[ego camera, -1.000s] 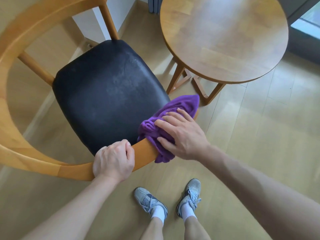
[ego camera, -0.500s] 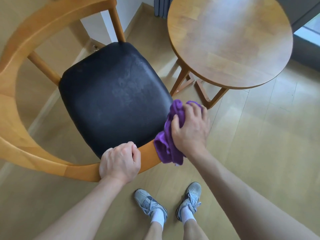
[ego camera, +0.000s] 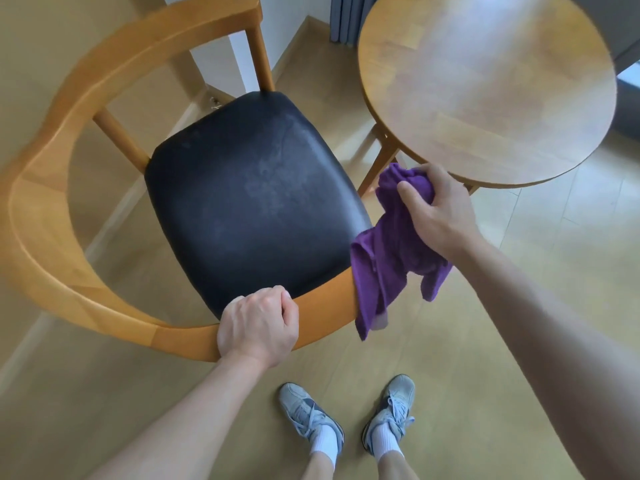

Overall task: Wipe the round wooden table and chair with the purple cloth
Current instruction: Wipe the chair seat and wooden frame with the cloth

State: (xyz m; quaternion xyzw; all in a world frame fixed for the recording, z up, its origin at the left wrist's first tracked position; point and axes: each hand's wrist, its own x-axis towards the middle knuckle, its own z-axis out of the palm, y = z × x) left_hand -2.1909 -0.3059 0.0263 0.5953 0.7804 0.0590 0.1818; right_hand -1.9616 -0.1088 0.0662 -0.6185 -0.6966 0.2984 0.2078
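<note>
A wooden chair (ego camera: pixel 52 209) with a curved armrest rail and a black padded seat (ego camera: pixel 252 199) fills the left half of the view. My left hand (ego camera: pixel 258 327) grips the near end of the rail. My right hand (ego camera: pixel 438 209) holds the bunched purple cloth (ego camera: pixel 388 258) in the air, just off the chair's right corner. The cloth hangs loose below my fist, its lower end beside the rail tip. The round wooden table (ego camera: pixel 485 88) stands at the upper right, its near edge just above my right hand.
Light wood flooring (ego camera: pixel 536 271) lies all around. My two feet in grey sneakers (ego camera: pixel 346 417) stand just behind the chair. A white wall corner (ego camera: pixel 221 64) and a grey curtain (ego camera: pixel 343 15) are beyond the chair. The table's legs (ego camera: pixel 379 164) angle down beside the seat.
My right hand has lifted the cloth off the rail end and carried it up and right toward the table. The cloth now dangles. My left hand keeps its grip on the rail.
</note>
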